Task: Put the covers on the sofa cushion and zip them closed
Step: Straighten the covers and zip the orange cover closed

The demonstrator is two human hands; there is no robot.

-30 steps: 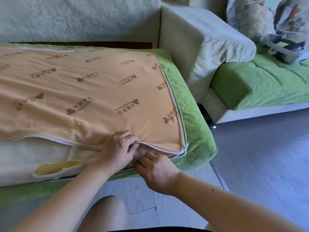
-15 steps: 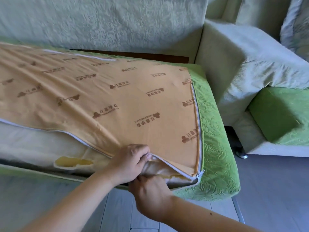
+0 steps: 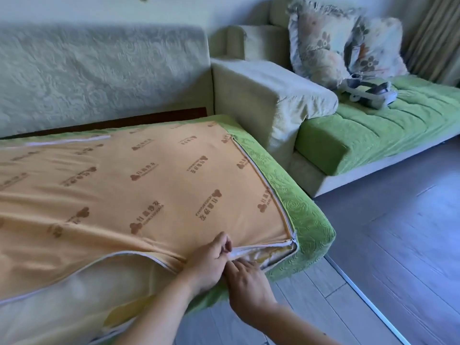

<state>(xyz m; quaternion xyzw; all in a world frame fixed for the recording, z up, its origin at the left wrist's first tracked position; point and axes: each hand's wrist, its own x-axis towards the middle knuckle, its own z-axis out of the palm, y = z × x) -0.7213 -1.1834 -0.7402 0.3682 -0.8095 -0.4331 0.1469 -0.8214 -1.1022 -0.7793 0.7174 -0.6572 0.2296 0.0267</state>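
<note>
A long sofa cushion lies on the sofa base, its cover (image 3: 149,185) showing an orange printed underside with green textured sides (image 3: 306,220). The white zipper (image 3: 263,180) is closed along the right end up to the near corner; the front edge gapes, and pale foam (image 3: 62,295) shows inside. My left hand (image 3: 209,260) pinches the upper orange zipper edge close to that corner. My right hand (image 3: 249,282) is just below it, fingers curled at the lower edge of the opening; what they hold is hidden.
The grey-green sofa back (image 3: 99,75) and armrest (image 3: 268,95) stand behind and to the right. A second green seat (image 3: 385,128) carries floral pillows (image 3: 323,46) and a grey device (image 3: 368,93). Grey plank floor (image 3: 398,245) lies to the right.
The view has swung left and up. Both hands stayed at the zipper opening near the corner; the gap between the orange edge and the lower edge now shows wider.
</note>
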